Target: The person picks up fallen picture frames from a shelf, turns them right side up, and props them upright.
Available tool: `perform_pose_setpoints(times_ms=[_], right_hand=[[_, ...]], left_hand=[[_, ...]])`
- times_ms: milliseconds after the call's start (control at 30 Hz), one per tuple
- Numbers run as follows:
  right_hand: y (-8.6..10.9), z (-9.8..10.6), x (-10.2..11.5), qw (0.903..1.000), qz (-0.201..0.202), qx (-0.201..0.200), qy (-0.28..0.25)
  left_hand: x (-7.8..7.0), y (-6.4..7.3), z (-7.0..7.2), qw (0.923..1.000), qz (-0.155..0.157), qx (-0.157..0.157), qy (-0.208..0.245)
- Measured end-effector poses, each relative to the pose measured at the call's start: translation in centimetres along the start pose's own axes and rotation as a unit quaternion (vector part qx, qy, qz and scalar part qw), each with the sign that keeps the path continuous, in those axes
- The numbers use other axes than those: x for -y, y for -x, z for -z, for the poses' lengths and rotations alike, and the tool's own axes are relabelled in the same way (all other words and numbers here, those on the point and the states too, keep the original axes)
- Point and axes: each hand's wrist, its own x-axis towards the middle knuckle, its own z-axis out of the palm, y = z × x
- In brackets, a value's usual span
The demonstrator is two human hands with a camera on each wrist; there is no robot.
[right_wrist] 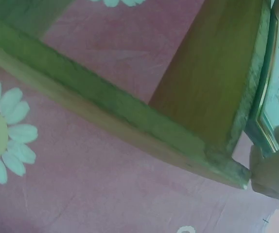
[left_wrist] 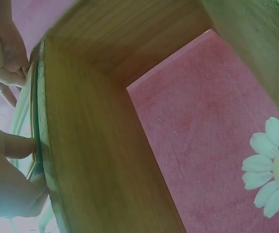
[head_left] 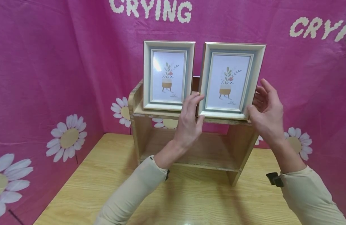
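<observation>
Two matching picture frames with cream and blue-grey borders stand upright side by side on top of a small wooden shelf (head_left: 187, 162). Each shows a printed potted plant. My left hand (head_left: 187, 125) holds the lower left corner of the right picture frame (head_left: 230, 81), fingertips at its side and thumb by the bottom edge. On the other side, my right hand (head_left: 267, 114) grips the lower right corner, thumb at the front edge and fingers partly hidden behind. The left picture frame (head_left: 168, 76) stands untouched, a narrow gap away. In the right wrist view, the held frame's corner (right_wrist: 263, 133) appears beside the shelf edge.
The shelf's lower compartment is open at the front, above a light wooden table (head_left: 85, 187). A magenta cloth (head_left: 85, 47) with white daisies and lettering hangs behind and at the sides. Dark wrist devices (head_left: 275, 179) sit at the sleeve cuffs.
</observation>
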Motion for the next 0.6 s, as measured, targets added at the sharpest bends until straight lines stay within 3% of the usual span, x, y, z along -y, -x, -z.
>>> perform_pose_setpoints(times_ms=[133,300,400,600], right_hand=[[-0.6,0.6,0.3,0.9975,-0.011,0.029,0.064],[-0.9,1.2,0.7,0.9943,-0.019,0.065,0.082],[-0.8,1.4,0.9,0.9939,-0.011,0.078,0.077],[0.0,0.9,0.8,0.9934,-0.01,0.091,0.069]], left_hand=[[0.0,-0.1,-0.1,1.0,-0.007,0.0,0.0],[-0.1,-0.4,-0.1,0.9997,-0.003,0.014,-0.02],[-0.4,-0.7,0.2,0.9982,0.022,0.04,-0.039],[-0.9,-0.7,0.7,0.9886,0.104,0.092,-0.058]])
